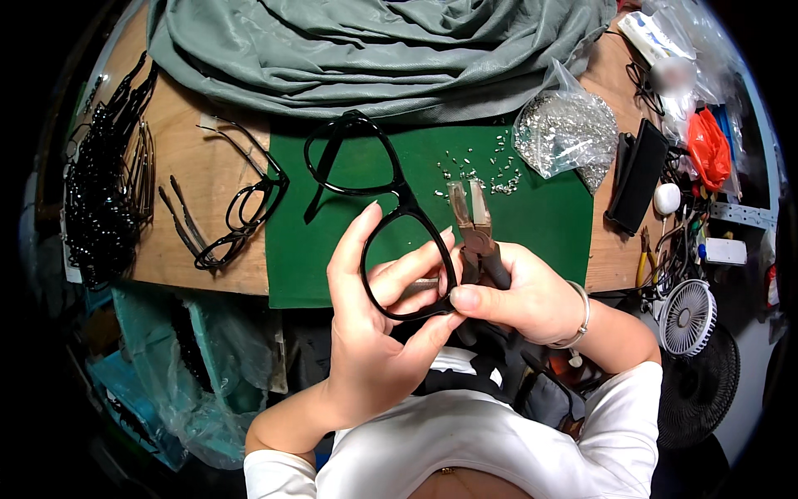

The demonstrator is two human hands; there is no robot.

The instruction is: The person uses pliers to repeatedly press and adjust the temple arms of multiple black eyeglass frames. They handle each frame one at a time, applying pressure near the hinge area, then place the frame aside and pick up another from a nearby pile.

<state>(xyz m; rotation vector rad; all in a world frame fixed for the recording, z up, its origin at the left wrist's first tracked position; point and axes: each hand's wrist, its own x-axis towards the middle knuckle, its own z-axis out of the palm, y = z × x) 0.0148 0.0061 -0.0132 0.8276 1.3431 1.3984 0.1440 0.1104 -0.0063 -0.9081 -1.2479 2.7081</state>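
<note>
One black eyeglass frame sits mid-view, the left hand at six o'clock, fingers curled around its rim. At four o'clock, the right hand closes round one pair of pliers, jaws parted. One clear bag of silvery pieces lies at two o'clock.

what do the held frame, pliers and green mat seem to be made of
Held frame: probably plastic, glossy black, with smooth bright highlights. Pliers: likely steel, worn-looking, with a greyish metallic sheen. Green mat: matte, perhaps rubber or cloth; its texture is unclear.
</note>
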